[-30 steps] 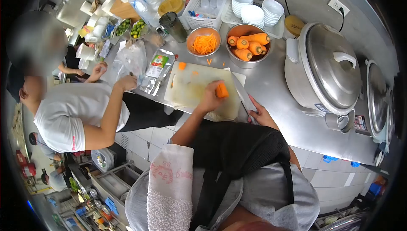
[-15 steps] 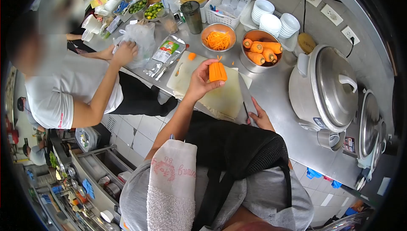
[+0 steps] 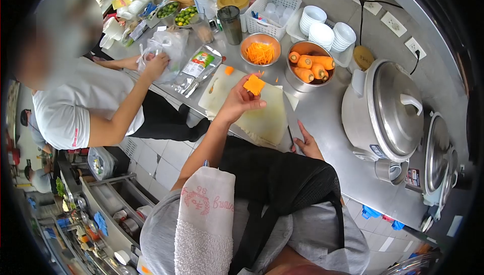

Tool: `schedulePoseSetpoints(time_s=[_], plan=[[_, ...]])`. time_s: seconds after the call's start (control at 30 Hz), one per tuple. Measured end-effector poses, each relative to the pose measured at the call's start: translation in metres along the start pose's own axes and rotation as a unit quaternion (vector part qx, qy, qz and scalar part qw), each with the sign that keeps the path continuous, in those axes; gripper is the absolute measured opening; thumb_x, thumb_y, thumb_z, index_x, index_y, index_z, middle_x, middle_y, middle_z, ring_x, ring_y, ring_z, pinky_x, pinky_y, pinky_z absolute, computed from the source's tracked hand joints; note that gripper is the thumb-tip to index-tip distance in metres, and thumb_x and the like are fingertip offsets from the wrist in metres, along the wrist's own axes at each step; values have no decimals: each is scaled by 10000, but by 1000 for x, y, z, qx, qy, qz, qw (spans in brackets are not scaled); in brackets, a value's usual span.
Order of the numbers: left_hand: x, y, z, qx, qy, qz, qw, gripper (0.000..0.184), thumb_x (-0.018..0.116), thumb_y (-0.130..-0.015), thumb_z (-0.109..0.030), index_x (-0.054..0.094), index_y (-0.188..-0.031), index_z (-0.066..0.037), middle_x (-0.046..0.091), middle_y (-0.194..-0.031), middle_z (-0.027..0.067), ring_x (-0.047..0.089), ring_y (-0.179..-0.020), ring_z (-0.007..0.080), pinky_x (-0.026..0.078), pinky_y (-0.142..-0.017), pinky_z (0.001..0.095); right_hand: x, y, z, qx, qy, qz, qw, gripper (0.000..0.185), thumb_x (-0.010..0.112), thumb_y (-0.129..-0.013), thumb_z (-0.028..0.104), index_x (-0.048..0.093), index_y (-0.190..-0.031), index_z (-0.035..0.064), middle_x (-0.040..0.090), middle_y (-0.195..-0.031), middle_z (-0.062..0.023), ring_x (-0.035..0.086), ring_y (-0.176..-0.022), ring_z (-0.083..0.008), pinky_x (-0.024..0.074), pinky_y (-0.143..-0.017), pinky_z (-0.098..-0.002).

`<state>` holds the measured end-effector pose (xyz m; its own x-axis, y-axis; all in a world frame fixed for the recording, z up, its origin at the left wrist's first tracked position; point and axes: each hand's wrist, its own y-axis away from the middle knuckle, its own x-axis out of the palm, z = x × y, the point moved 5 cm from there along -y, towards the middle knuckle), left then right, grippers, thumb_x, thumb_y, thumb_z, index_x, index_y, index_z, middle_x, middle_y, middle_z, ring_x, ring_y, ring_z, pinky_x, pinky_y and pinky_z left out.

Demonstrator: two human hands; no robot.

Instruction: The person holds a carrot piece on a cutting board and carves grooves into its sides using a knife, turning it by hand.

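My left hand (image 3: 236, 102) is closed around a carrot piece (image 3: 254, 85), held up above the pale cutting board (image 3: 269, 121). The piece's cut end faces me, with notches along its edge. At the board's right side my right hand (image 3: 309, 146) grips a knife (image 3: 294, 122), its blade pointing away from me. The knife's handle is mostly hidden in my fingers. A small carrot end (image 3: 229, 70) lies on the board's far left corner. Beyond the board stand a bowl of cut carrot strips (image 3: 260, 53) and a metal pot (image 3: 302, 86) of peeled carrots (image 3: 318, 70).
On the left, a co-worker (image 3: 101, 101) handles a plastic bag (image 3: 171, 48) beside a silver pouch (image 3: 194, 75). A large lidded cooker (image 3: 365, 108) stands right. White bowls (image 3: 321, 35), a white basket (image 3: 275, 10) and a dark cup (image 3: 231, 25) line the back.
The carrot piece has been turned in my left hand, so its notched end now shows instead of its long side. My right hand still holds the knife.
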<state>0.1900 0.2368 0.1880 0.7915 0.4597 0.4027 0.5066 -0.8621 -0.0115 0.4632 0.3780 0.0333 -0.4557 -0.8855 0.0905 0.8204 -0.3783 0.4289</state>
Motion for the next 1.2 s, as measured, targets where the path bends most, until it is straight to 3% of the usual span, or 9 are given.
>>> schedulePoseSetpoints(time_s=[0.1,0.27,0.4,0.57,0.8,0.97,1.2], plan=[[0,0,0,-27,25,20,999,835,894,-777,37,503,-1505,-81,591,-1110,-24,563,-958,95,483,-871,261,-1,-2,1,-15,30,11,999,786,557,-1048,-5,234,-1698,298,667,-922,-58,630,-681,-132,563,-581,-310],[1,0,-8,-7,-156,38,987,731,891,-847,-70,536,-1486,-101,581,-1122,-26,582,-1001,82,516,-887,262,4,3,18,-31,64,0,997,781,559,-1046,-6,249,-1694,300,670,-912,-62,633,-673,-135,562,-575,-307],[2,-1,-6,-21,-219,38,975,679,890,-862,-126,567,-1458,-97,590,-1168,-6,586,-1037,97,513,-921,272,1,0,4,-26,27,4,999,780,563,-1045,-8,255,-1693,297,676,-932,-65,635,-681,-132,560,-575,-306],[0,-3,-5,26,-292,27,956,673,895,-860,-188,590,-1453,-96,603,-1262,61,600,-1085,140,520,-922,283,1,-1,1,-30,9,7,999,769,566,-1046,-9,259,-1694,270,679,-1004,-59,632,-699,-127,559,-597,-298],[6,-3,-7,31,-309,37,950,685,894,-863,-219,588,-1466,-107,609,-1281,70,605,-1080,146,530,-900,291,2,0,4,-23,-7,8,1000,763,571,-1044,-10,268,-1692,256,675,-1052,-59,624,-701,-123,557,-600,-296],[3,-4,-1,10,-287,33,957,689,898,-870,-255,587,-1462,-88,636,-1163,32,608,-986,106,530,-851,267,1,-2,0,-26,-12,8,1000,765,573,-1044,-7,265,-1693,257,677,-1064,-60,626,-707,-125,557,-602,-297],[10,-1,-8,-5,-240,46,970,739,908,-864,-269,556,-1479,-59,645,-1092,-6,604,-987,85,527,-855,259,4,2,11,-26,11,4,1000,761,576,-1046,-4,270,-1692,257,676,-1064,-59,627,-715,-127,556,-617,-294]])
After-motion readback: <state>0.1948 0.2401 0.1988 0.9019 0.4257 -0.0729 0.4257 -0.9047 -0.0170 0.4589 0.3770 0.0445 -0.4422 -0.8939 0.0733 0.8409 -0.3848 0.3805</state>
